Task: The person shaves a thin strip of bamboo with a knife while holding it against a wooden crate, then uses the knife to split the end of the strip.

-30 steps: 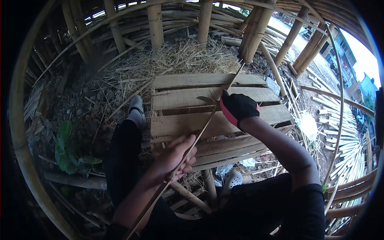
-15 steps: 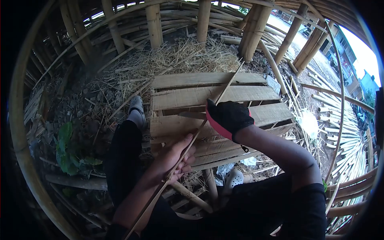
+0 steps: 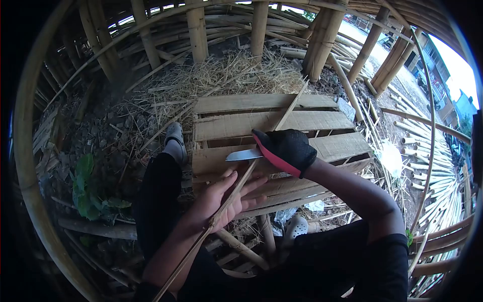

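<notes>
A long bamboo strip (image 3: 232, 199) runs diagonally from the lower left, across my bare left palm and up past the slatted wooden crate. My left hand (image 3: 229, 197) lies under the strip, palm up, its fingers spread and not wrapped round it. The right hand (image 3: 286, 150), in a black and red glove, is closed round a knife whose handle is hidden in the fist. The knife's blade (image 3: 244, 155) points left, just above my left fingertips, by the strip. Beneath both hands stands the wooden crate (image 3: 221, 132).
Bamboo posts (image 3: 197, 32) rise behind a heap of straw (image 3: 226, 75). Cut bamboo poles (image 3: 432, 186) lie at the right. My shoes (image 3: 174, 133) flank the crate. A leafy plant (image 3: 85, 186) grows at the left, and a curved pole (image 3: 32, 191) crosses the left edge.
My left fingers have opened from round the strip. The gloved hand has shifted slightly left, and the blade has turned to show its flat side. The strip's far part now shows a wider face.
</notes>
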`<state>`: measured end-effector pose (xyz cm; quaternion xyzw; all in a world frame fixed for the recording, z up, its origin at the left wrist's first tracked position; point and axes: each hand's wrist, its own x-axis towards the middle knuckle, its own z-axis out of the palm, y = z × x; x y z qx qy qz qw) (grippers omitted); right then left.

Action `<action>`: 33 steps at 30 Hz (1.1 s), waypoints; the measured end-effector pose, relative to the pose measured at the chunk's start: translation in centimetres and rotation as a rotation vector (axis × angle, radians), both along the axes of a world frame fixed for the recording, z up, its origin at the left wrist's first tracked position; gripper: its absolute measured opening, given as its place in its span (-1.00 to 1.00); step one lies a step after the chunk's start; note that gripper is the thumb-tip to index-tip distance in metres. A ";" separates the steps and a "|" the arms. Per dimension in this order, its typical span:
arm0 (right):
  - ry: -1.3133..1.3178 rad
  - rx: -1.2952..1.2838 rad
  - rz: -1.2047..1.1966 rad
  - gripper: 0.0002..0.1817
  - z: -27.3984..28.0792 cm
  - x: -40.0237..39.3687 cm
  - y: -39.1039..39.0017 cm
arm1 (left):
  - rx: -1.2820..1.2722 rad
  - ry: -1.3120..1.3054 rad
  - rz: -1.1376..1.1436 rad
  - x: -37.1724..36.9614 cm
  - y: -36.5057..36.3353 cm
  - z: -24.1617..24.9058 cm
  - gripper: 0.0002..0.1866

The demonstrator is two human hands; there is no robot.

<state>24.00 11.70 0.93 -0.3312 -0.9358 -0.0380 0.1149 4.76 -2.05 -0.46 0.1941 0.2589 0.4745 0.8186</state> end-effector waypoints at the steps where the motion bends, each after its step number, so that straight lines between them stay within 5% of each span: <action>1: 0.001 0.004 0.003 -0.51 0.0 0.0 0.1 | 0.024 -0.118 0.055 0.1 0.0 -0.3 -0.48; 10: 0.177 0.060 -0.180 -0.43 -0.8 2.3 3.1 | 0.123 0.039 -0.327 -2.3 -0.6 1.8 -0.42; 15: 0.163 -0.120 -0.363 -0.55 0.4 2.6 4.5 | 0.023 0.125 -0.244 -2.1 -0.9 2.1 -0.57; 19: 0.173 -0.088 -0.513 -0.40 0.0 3.3 5.5 | -0.031 0.245 -0.153 -0.9 -1.2 3.3 -0.77; 21: 0.223 0.037 -0.562 -0.31 1.0 3.9 5.9 | -0.035 0.242 -0.141 -0.6 -1.5 3.4 -0.77; 27: 0.024 -0.217 -0.863 -0.26 2.3 3.3 5.5 | -0.021 0.325 -0.123 0.4 -1.5 2.8 -0.66; 33: 0.028 -0.228 -0.798 -0.21 2.3 2.3 4.9 | -0.023 0.316 -0.128 0.4 -1.6 2.0 -0.71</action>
